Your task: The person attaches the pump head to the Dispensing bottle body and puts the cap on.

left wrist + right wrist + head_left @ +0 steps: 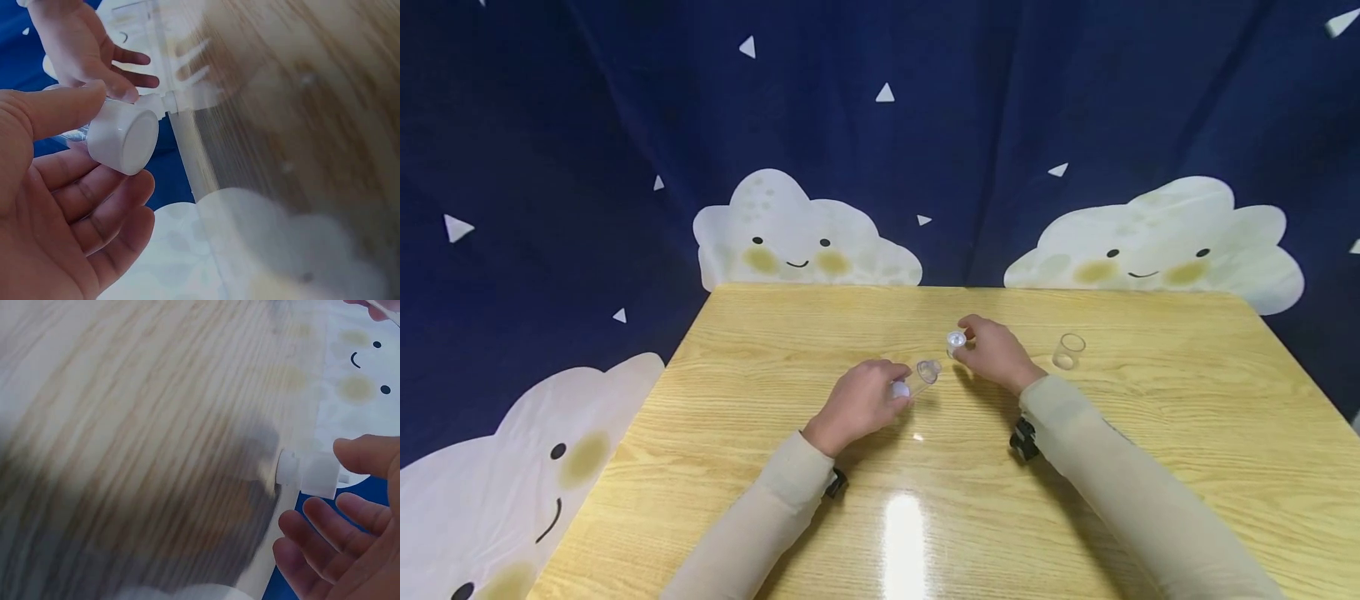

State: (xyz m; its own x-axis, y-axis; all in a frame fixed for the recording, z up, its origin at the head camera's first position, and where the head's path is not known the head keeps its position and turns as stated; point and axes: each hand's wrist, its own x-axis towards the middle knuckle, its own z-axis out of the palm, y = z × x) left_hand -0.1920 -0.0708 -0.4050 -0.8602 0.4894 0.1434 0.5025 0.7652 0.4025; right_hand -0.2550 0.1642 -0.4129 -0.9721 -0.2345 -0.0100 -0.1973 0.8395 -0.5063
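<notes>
In the head view, my left hand [865, 398] holds a clear cylindrical bottle [927, 372], tilted above the table. Its white end [124, 137] is between the thumb and fingers in the left wrist view. My right hand [996, 350] is around a small white bottle top [956, 340] that stands on the table. The right wrist view shows this white top [320, 475] between the thumb and the spread fingers, which do not close on it. To the right of the right hand, a clear cup-shaped cap [1068, 352] stands on the table.
The wooden table [760, 333] has a glossy surface with reflections. Behind it hangs a dark blue curtain [820, 108] with white clouds and triangles. A black wrist device [1024, 439] sits under the right sleeve.
</notes>
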